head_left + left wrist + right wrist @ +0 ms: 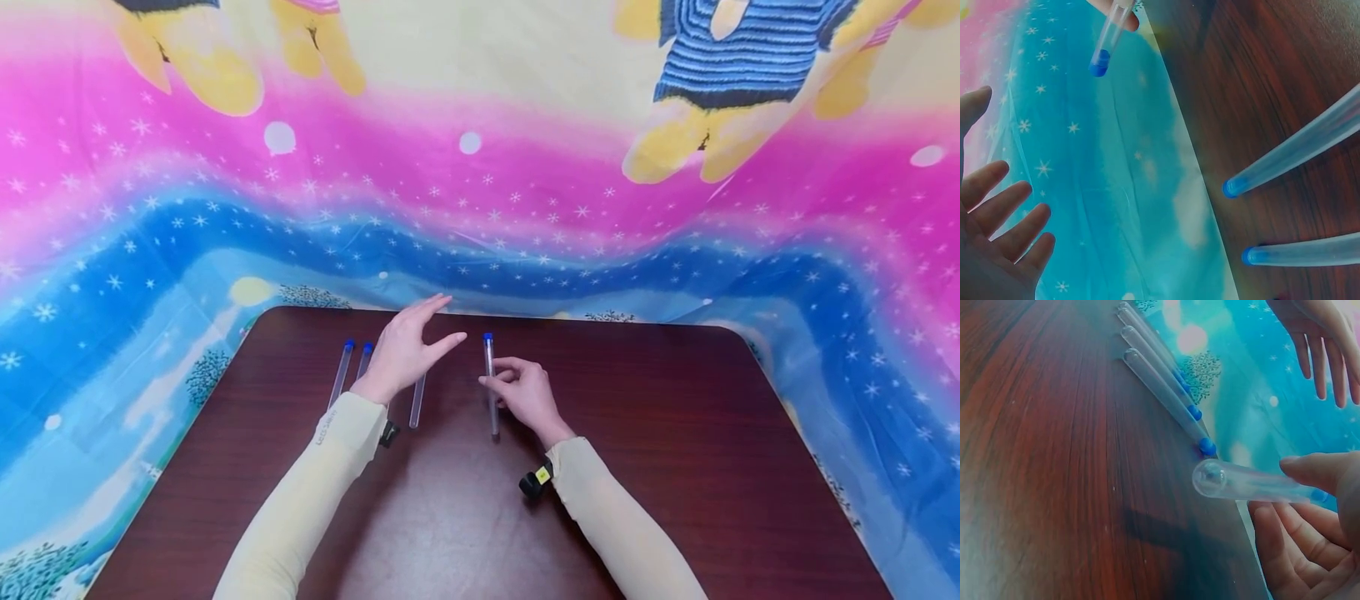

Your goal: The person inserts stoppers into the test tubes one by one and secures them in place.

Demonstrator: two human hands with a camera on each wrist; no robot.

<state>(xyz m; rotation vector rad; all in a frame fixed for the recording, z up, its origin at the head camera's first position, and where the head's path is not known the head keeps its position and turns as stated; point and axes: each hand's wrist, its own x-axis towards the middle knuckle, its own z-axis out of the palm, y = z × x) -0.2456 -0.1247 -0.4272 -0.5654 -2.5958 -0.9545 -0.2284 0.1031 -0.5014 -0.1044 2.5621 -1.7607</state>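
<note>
My right hand [528,396] pinches a clear test tube [492,412] with a blue cap between thumb and fingers. The tube is raised above the table, its rounded clear end toward the camera in the right wrist view and its cap pointing away. My left hand [405,346] hovers with its fingers extended and thumb apart, holding nothing. Beneath and beside it, several more blue-capped test tubes [417,404] lie on the table, partly hidden by that hand in the head view. The right wrist view shows these lying tubes [1163,394] side by side, caps toward the table edge.
The dark wood-grain table [660,467] has a rounded far edge. A printed cloth [480,208] with snowflakes and cartoon figures hangs behind it and along its sides. Black wrist cameras [534,483] are strapped over both pale sleeves.
</note>
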